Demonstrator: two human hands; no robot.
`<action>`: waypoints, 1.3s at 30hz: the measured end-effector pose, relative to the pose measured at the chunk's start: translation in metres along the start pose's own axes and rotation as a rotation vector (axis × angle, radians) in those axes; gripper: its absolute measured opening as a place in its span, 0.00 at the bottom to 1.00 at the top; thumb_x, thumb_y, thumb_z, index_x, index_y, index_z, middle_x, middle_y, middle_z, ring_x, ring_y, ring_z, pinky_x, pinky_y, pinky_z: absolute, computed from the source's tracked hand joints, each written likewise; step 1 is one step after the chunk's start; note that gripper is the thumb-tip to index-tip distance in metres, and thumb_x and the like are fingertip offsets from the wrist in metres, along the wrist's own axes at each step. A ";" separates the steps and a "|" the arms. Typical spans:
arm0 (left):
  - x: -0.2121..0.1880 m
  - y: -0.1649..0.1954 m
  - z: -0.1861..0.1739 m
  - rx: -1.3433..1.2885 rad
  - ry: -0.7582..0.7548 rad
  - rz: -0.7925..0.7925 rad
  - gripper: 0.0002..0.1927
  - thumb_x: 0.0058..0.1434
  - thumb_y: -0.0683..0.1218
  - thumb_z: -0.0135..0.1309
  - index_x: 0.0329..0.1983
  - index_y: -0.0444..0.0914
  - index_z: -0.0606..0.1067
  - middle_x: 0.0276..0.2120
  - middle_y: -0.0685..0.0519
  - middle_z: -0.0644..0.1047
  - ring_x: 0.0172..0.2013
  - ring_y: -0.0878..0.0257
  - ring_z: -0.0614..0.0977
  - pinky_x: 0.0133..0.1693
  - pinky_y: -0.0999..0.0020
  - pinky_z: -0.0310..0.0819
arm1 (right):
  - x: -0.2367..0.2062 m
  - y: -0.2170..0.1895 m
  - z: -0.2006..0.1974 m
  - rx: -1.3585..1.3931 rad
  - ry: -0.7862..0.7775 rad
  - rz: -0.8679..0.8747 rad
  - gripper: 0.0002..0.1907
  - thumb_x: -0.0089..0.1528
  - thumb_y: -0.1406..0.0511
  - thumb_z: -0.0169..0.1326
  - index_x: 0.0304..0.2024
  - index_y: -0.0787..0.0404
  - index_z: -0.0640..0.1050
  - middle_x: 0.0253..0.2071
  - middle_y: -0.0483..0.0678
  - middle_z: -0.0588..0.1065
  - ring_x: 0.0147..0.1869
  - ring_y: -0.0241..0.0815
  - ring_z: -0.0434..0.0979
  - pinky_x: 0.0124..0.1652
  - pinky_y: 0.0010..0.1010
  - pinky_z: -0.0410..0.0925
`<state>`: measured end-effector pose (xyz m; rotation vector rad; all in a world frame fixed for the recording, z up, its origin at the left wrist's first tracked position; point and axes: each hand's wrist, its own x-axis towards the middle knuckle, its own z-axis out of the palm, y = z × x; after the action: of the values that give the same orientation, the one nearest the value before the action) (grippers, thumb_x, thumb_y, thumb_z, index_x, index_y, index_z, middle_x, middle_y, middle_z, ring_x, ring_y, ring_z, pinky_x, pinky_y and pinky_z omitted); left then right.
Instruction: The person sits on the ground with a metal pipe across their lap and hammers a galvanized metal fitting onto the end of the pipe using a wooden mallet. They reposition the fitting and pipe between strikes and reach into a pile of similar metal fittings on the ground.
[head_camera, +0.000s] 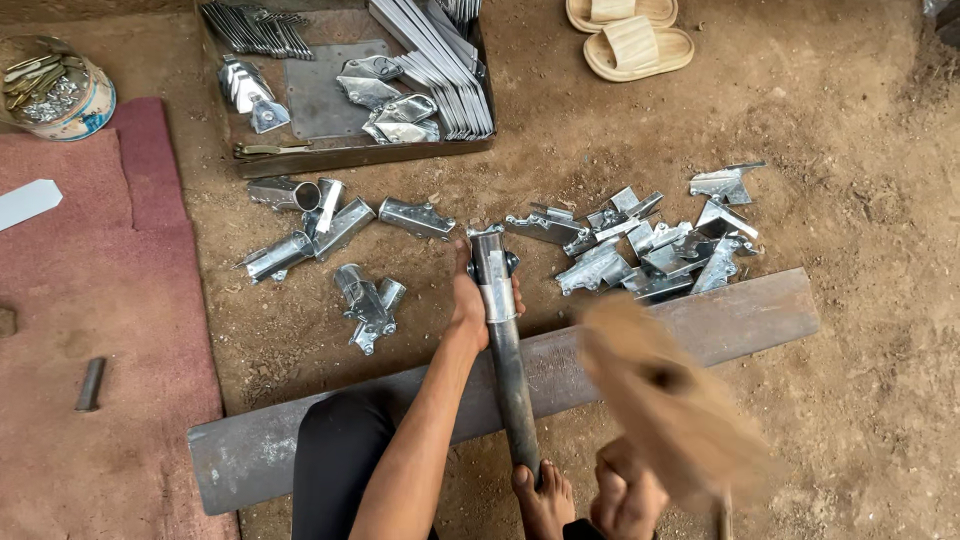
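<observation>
My left hand (470, 300) grips a dark steel pipe (510, 385) that wears a shiny sheet-metal sleeve (494, 280) near its far end. The pipe lies across a long flat steel bar (740, 315), and its near end rests against my bare foot (545, 500). My right hand (625, 495) is closed on the handle of a wooden mallet (660, 390). The mallet head is a motion blur above the bar, just right of the pipe.
Bent galvanized brackets (650, 250) lie heaped right of the pipe, and finished tube-shaped sleeves (310, 230) left of it. A shallow tray (350, 155) behind holds metal strips and plates. A tin of small parts (55, 90), a red mat (90, 300) and sandals (635, 45) are around.
</observation>
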<state>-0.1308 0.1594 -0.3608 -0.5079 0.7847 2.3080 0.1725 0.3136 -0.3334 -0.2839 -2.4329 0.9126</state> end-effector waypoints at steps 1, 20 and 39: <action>0.002 -0.001 0.000 0.004 0.033 -0.008 0.48 0.63 0.82 0.25 0.33 0.36 0.73 0.21 0.48 0.75 0.20 0.57 0.78 0.22 0.58 0.76 | 0.002 -0.001 0.002 -0.066 -0.050 -0.123 0.14 0.70 0.57 0.44 0.43 0.61 0.73 0.25 0.53 0.76 0.24 0.51 0.77 0.27 0.37 0.68; 0.018 0.032 0.013 0.105 0.136 0.101 0.44 0.62 0.82 0.30 0.36 0.41 0.77 0.19 0.54 0.71 0.17 0.63 0.72 0.20 0.62 0.68 | -0.009 0.014 0.035 -0.012 -0.239 0.460 0.23 0.66 0.51 0.45 0.48 0.64 0.73 0.29 0.59 0.76 0.35 0.61 0.79 0.34 0.47 0.68; -0.004 0.082 0.048 0.199 0.271 0.901 0.13 0.72 0.56 0.50 0.47 0.43 0.69 0.28 0.59 0.72 0.29 0.69 0.74 0.30 0.72 0.65 | -0.123 0.065 0.091 -0.274 -0.845 0.714 0.54 0.62 0.33 0.26 0.70 0.71 0.59 0.63 0.64 0.65 0.67 0.64 0.61 0.65 0.50 0.55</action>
<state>-0.1909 0.1382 -0.2902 -0.4279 1.6123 2.9353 0.2274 0.2673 -0.4834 -1.1118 -3.3214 1.1369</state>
